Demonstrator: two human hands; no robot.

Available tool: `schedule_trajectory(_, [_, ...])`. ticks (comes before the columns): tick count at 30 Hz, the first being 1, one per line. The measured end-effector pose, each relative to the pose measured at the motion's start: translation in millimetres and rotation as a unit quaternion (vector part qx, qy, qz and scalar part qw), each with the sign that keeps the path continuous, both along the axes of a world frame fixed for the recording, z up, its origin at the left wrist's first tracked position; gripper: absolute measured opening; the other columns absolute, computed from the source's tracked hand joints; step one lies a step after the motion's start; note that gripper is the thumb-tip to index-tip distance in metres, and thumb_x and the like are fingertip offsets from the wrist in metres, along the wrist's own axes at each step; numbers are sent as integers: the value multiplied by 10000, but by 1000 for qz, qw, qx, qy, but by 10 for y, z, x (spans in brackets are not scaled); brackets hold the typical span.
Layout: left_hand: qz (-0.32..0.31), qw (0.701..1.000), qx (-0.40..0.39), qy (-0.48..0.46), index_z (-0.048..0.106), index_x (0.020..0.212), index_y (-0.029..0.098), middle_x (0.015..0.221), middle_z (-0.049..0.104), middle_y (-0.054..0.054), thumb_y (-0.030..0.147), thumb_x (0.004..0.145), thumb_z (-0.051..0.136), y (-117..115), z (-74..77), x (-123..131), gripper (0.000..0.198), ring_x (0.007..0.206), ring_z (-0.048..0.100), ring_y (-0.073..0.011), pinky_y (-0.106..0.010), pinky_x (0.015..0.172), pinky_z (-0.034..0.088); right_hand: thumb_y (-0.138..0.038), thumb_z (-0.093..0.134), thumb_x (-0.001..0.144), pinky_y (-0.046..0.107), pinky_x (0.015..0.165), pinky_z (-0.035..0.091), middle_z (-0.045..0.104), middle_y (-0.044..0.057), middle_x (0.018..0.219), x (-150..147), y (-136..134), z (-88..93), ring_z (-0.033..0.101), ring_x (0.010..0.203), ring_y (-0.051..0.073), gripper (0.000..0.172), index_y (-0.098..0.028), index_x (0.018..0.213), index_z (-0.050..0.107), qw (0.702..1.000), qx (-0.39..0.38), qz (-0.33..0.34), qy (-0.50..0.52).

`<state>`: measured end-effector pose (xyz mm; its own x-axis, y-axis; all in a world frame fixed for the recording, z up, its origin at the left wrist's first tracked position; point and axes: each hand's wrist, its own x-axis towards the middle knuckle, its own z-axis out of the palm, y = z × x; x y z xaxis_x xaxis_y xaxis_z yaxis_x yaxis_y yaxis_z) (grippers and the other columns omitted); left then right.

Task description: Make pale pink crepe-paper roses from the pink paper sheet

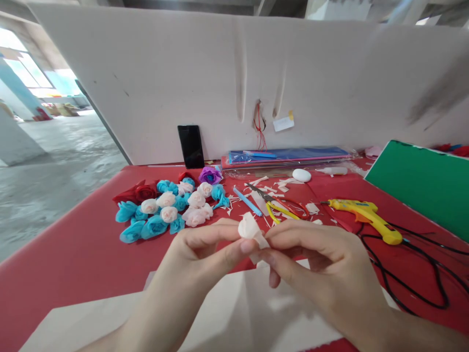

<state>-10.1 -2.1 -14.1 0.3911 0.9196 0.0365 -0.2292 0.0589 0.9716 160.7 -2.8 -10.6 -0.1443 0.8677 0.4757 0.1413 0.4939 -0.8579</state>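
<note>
A small pale pink paper flower point(249, 227), partly rolled, is pinched between both hands in the middle of the head view. My left hand point(212, 249) grips its rolled head from the left with thumb and forefinger. From the right, my right hand point(315, 259) pinches the loose strip at its base, and the fingertips cover part of it. Below the hands lie large sheets of pale paper point(238, 308) on the red table. Beyond the left hand is a cluster of finished paper roses, with white-pink ones point(169, 214), blue ones point(154, 226) and a purple one point(210, 175).
Pliers with yellow and red handles point(284, 211), scissors point(258, 190), a blue pen-like stick point(247, 201) and paper scraps lie ahead. A yellow glue gun point(366, 215) with a black cord rests right, near a green board point(421, 181). A phone point(191, 146) leans against the white partition point(154, 88).
</note>
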Motion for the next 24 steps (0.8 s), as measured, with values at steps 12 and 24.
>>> schedule_trajectory(12, [23,1000,16,7,835,710,268,727,722,41,230,902,748,-16,27,20,213,750,671,-129,-173,739,577,-69,794,747,105,503,547,739,-3,611,5,-20,27,680,506,81,141,-160,644,761,1000,18,0,-9])
schedule_trajectory(24, [-5,999,22,42,822,680,239,788,670,8,271,881,762,37,74,-60,212,813,663,-146,-158,752,569,-291,849,744,177,509,457,618,-46,535,110,99,90,608,472,75,165,-165,679,764,921,-313,225,62])
